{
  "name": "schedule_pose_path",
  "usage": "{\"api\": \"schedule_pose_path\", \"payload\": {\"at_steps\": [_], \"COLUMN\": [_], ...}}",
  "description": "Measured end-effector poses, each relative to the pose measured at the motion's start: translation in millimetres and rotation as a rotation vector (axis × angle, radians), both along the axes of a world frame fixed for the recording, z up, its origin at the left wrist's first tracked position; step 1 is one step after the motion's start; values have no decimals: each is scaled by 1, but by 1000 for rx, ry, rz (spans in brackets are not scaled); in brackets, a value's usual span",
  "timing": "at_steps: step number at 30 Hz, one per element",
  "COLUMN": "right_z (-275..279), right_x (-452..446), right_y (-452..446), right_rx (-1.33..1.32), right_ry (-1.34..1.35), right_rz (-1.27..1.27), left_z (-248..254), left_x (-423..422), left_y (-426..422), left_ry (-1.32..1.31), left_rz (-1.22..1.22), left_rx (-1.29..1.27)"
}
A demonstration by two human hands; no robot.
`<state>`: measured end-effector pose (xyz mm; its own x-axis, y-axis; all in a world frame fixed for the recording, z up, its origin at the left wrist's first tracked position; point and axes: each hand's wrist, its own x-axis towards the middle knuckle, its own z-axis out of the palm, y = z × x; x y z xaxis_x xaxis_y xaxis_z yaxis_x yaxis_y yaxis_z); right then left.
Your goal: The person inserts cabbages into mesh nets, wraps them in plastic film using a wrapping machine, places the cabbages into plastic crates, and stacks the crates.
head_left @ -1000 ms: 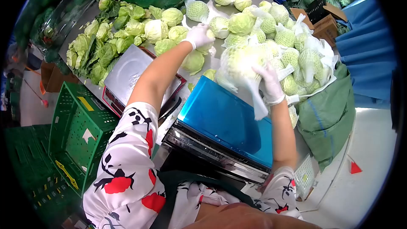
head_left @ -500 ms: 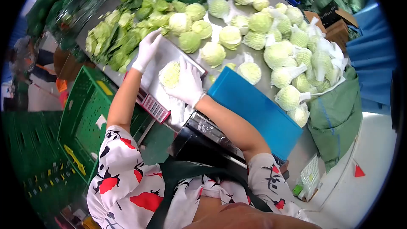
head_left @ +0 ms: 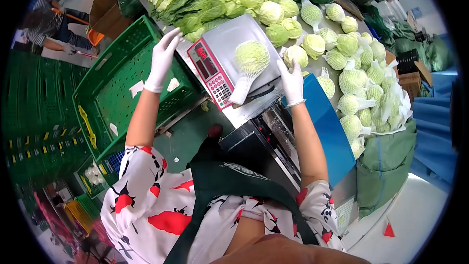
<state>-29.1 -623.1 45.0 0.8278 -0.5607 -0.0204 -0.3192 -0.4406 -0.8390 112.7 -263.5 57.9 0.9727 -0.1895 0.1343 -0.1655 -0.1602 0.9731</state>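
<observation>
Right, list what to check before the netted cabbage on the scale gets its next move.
1. Cabbage on the scale: ok, just this one on the plate.
2. Net around it: ok, with its tail trailing toward the near edge.
3. Left hand off the cabbage: ok, open and apart from it.
4. Right hand off the plate: cannot tell, fingertips are at its edge.
5. Red digits readable: cannot tell the figure; lit, but too small here.

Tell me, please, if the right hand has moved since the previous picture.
Yes: the right hand went rightward, from over the scale pan to its edge.
</observation>
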Motion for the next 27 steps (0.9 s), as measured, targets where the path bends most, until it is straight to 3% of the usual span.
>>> {"api": "schedule_pose_path", "payload": {"at_steps": [3, 5, 7, 9, 10, 11, 13, 14, 17, 18, 21, 24, 27], "right_z": [-17, -19, -25, -18, -34, -36, -26, -17, -23, -2, 32, 98, 115], "right_x": [11, 25, 41, 58, 71, 75, 80, 73, 53, 43, 17, -19, -50], "right_y": [-1, 4, 19, 31, 31, 34, 38, 36, 30, 33, 13, -3, -30], "right_rx": [313, 613, 737, 848, 965, 1020, 1128, 1169, 736, 567, 586, 537, 426], "right_ry": [182, 292, 219, 138, -63, -41, -8, -30, -254, -335, -524, -463, -513], "right_rz": [-49, -36, -96, -78, 54, 72, 102, 95, 158, 137, 184, 142, 65], "left_z": [6, 2, -23, -43, -44, -43, -18, -35, -44, -40, 16, 34, 48], "left_x": [5, 6, 14, 19, 12, 1, -26, -18, -37, -43, -69, -89, -106], "left_y": [-19, -46, -78, -113, -131, -147, -166, -169, -172, -175, -185, -212, -248], "left_ry": [24, 209, 326, 627, 724, 818, 597, 677, 502, 506, 277, 378, 433], "left_rz": [-37, -122, -244, -344, -430, -518, -419, -480, -415, -400, -502, -647, -806], "left_rx": [78, 102, 48, 65, -10, -85, -58, -200, -368, -486, -436, -529, -588]}}
